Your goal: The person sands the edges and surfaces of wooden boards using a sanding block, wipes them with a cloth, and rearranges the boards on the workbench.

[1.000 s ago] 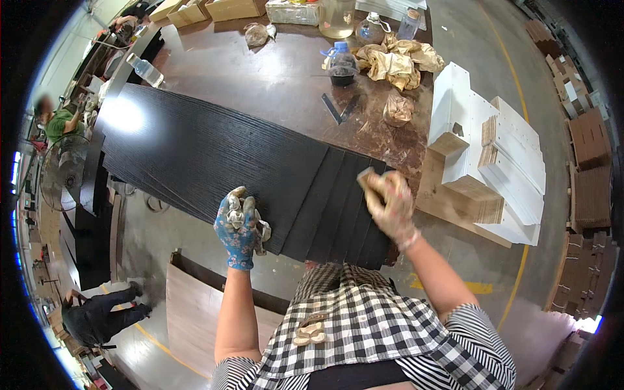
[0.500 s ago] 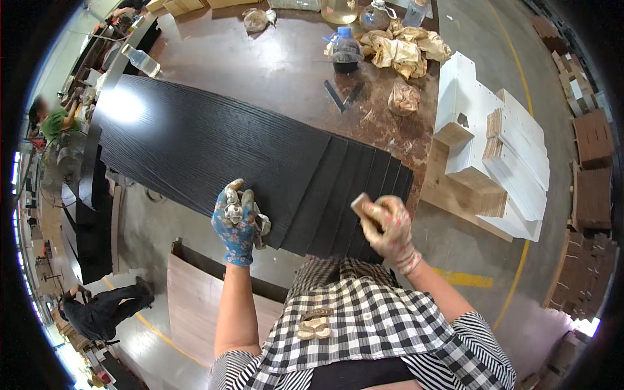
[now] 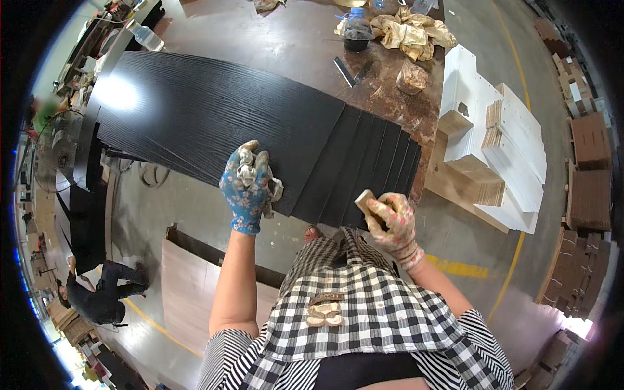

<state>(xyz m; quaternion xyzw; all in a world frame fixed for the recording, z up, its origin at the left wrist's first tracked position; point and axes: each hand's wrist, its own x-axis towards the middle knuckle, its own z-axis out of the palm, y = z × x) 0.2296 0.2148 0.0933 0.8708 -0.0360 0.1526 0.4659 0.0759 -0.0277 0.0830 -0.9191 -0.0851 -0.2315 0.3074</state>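
Note:
A fanned stack of black wood-grain boards (image 3: 227, 110) lies in front of me, its stepped ends toward the right. My left hand (image 3: 246, 195), in a blue floral glove, is closed around a crumpled, stained whitish rag (image 3: 275, 189) at the near edge of the boards. My right hand (image 3: 395, 224) wears a pale glove with reddish spots. Its thumb and fingers grip a small flat beige block (image 3: 364, 200), held by the near right corner of the stack. Whether the block touches the boards I cannot tell.
The brown worktable (image 3: 260, 39) carries a blue-capped bottle (image 3: 357, 32), crumpled brown paper (image 3: 409, 32), a wrapped lump (image 3: 412, 77) and a clear bottle (image 3: 145, 36). White panels (image 3: 478, 123) are stacked at right. A person in dark clothes (image 3: 101, 296) is at lower left.
My view has shifted, so the table and boards sit higher in the picture. My right hand has drawn back toward me from the board ends; both hands keep their grips.

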